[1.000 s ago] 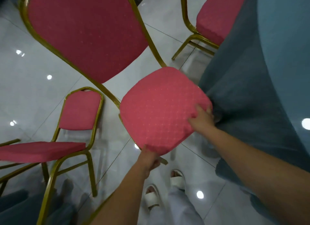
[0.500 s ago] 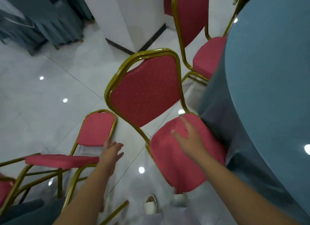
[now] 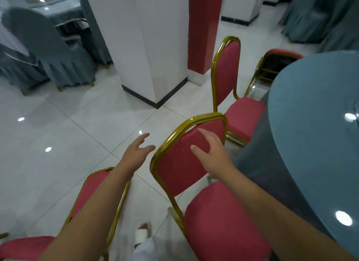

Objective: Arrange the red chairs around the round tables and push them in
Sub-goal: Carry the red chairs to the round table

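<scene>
Because the chair (image 3: 180, 167) at lower centre isn't yet tucked under the bench (image 3: 314, 124), the right hand (image 3: 211, 153) spreads open over its back and the left hand (image 3: 136, 153) hovers open beside it, seemingly to steer it in.

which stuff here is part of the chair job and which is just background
Job: nearest red chair, second red chair, lower-left red chair, round table, left hand, right hand.
Background: white pillar, grey covered chairs.
</scene>
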The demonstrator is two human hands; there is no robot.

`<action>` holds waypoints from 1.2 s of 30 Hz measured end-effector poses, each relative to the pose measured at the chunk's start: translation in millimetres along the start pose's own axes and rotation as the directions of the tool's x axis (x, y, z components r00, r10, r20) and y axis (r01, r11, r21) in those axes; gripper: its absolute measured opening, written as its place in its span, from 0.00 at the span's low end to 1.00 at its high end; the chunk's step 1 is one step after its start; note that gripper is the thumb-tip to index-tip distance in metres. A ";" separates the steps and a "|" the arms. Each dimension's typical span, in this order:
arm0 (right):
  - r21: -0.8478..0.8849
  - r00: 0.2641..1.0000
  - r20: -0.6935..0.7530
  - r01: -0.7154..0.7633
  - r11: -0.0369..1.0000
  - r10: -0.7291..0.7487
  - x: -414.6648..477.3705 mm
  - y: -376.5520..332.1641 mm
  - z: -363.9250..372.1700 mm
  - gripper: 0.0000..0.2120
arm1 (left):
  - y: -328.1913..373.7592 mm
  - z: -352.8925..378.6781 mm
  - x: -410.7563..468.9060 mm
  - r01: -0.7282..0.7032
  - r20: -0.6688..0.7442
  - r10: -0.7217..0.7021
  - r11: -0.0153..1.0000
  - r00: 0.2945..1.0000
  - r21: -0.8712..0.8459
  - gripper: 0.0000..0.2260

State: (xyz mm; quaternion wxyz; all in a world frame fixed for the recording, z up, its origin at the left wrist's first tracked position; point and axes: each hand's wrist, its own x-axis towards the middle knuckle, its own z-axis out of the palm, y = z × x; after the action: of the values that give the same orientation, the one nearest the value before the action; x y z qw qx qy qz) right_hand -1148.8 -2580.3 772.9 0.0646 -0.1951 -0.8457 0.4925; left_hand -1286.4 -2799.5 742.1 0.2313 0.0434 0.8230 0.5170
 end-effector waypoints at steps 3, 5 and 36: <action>-0.028 0.998 -0.063 0.011 1.000 -0.013 43.8 -46.6 24.5 0.26 | -1.5 -35.9 42.9 -0.008 0.114 0.004 0.999 0.994 0.034 0.22; 0.021 0.994 -0.102 0.024 0.999 -0.022 68.7 -79.5 45.6 0.23 | -1.5 -62.8 64.0 0.002 0.180 -0.010 0.999 0.984 0.042 0.22; 0.082 0.922 -0.106 -0.365 0.927 0.372 538.5 -56.8 131.3 0.22 | 161.9 -179.6 571.6 -0.099 0.429 -0.042 0.948 0.902 0.303 0.23</action>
State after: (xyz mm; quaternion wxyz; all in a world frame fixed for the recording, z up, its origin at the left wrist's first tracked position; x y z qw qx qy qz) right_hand -1696.4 -2499.3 710.6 0.0271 -0.3777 -0.7732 0.5086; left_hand -1898.2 -2696.4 755.5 0.3893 0.2050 0.8231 0.3590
